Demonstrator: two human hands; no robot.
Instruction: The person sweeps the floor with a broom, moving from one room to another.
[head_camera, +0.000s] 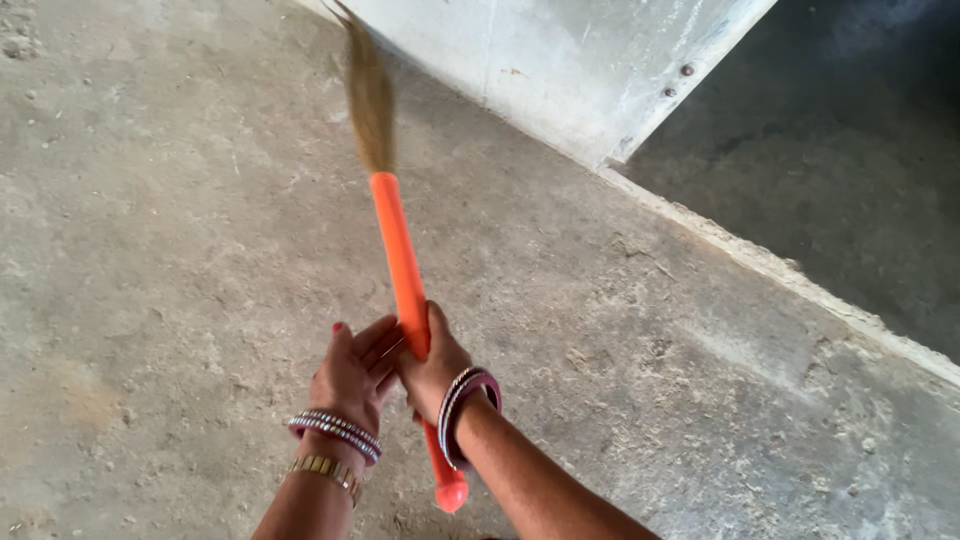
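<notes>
Right hand (432, 362) fisted, left hand (352, 372) open-fingered alongside, forearms extended forward

I am seeing a bright orange broom handle (405, 270) ending in blurred tan-brown bristles (369, 95) at the far end. Near me, my left hand (352, 375) is showing a red-painted nail, purple-and-silver studded bangles (335, 432) and a gold band (325, 470), while my right wrist is wearing maroon-and-silver bangles (462, 405). The floor (180, 250) is showing mottled grey-beige.

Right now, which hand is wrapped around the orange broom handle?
The right hand grips the broom handle; the left hand is open-fingered beside it.
</notes>
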